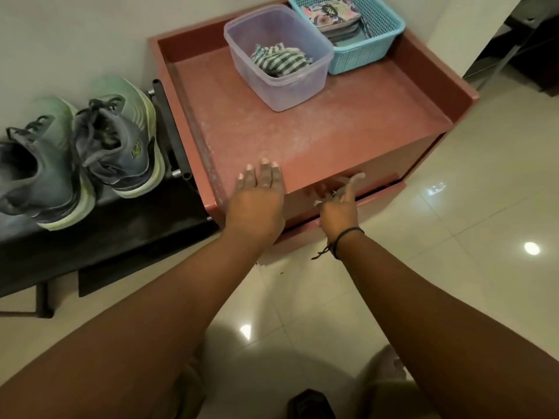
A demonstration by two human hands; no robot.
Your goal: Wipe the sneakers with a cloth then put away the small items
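Two grey-and-green sneakers (81,149) stand side by side on a black shoe rack (127,219) at the left. A striped cloth (279,60) lies crumpled inside a clear plastic tub (276,55) on the red cabinet (317,125). My left hand (257,198) rests flat on the cabinet's front edge, fingers spread, holding nothing. My right hand (340,204) is at the cabinet's front face by the slightly open drawer (378,189), fingers apart and blurred.
A blue plastic basket (363,34) with patterned folded items stands at the cabinet's back right, touching the tub. Glossy white tiled floor (453,237) spreads to the right and below. A dark doorway and furniture show at the top right.
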